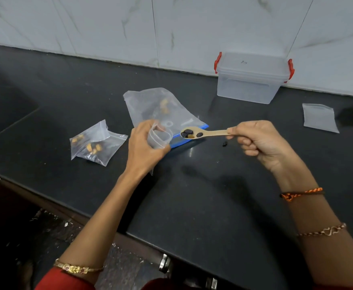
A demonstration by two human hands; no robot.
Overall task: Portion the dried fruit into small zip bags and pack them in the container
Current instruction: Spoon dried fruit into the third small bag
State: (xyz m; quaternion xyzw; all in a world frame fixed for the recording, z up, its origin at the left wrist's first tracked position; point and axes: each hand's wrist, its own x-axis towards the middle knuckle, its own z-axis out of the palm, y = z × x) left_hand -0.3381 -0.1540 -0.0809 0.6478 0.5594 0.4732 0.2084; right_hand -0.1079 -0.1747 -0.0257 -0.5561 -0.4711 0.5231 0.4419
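Head cam, single frame.

Progress: two small filled zip bags [97, 143] lie overlapping at centre-left of the frame on the black counter [192, 195], each w/ yellow + dark pieces inside; whether zips are pressed shut, can't tell. Third bag being loaded now. One more empty small bag [320, 117] lies flat at right of frame. Container [253, 77], upper right against the wall, clear w/ red clips, lid on; looks empty, so packing not begun by my reading. Est. roughly halfway through portioning; left to do: finish this bag, fill the spare, seal, open container, pack.

L hand [144, 147], centre: fingers curled round a small zip bag [158, 138], holding its mouth open toward the right.

R hand [261, 141], centre-right: thumb + forefinger pinch the end of a wooden spoon [204, 133], other fingers curled under. Bowl of spoon near the bag mouth, not yet over it.

Dried fruit [191, 133] on spoon: a few dark wrinkled pieces, one paler; small load.

Supply: large zip bag [161, 109] w/ blue strip, behind the hands at centre, mostly flat, only a few pieces left inside.

One stray dark piece [224, 144] on counter just below spoon handle; needs picking up.
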